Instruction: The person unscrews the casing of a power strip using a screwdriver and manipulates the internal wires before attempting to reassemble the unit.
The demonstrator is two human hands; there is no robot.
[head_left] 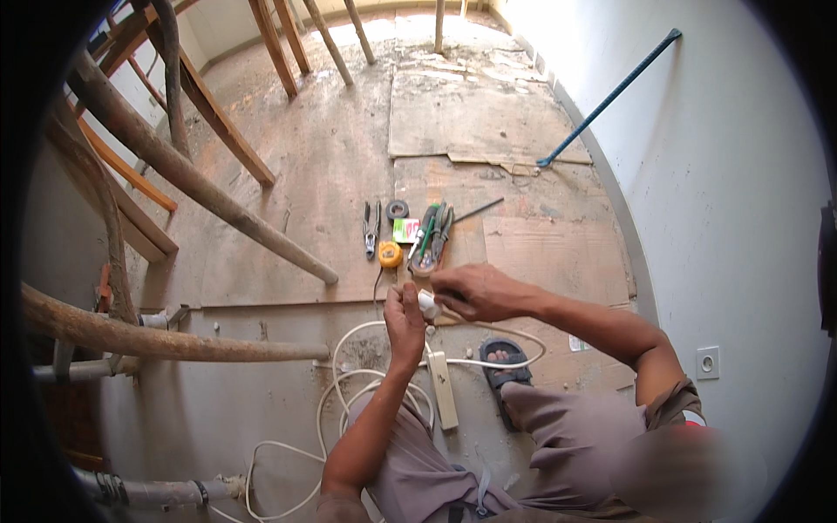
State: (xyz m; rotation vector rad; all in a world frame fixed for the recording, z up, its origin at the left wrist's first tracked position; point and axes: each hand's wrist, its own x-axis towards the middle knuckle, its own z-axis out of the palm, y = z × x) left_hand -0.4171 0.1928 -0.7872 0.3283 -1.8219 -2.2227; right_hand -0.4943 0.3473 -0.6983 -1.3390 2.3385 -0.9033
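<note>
In front of my knees I hold a small white electrical plug [428, 303]. My left hand [404, 321] is closed around its left side, with the thumb pointing up. My right hand [481, 293] comes in from the right, its fingers closed on the plug's other side. A white cable [514, 360] loops around below my hands and across the floor. Just under them lies a long cream power strip [443, 392]. Beyond the plug are a yellow tape measure [390, 254], pliers [371, 234], a black tape roll [398, 209] and a bundle of hand tools [433, 231].
Wooden poles [209, 192] slant in from the left, some ending close to my left arm. Cardboard sheets [475, 113] cover the floor. A blue bar [610, 98] leans on the white right wall, which has a socket [708, 363]. Grey pipes [157, 492] lie lower left.
</note>
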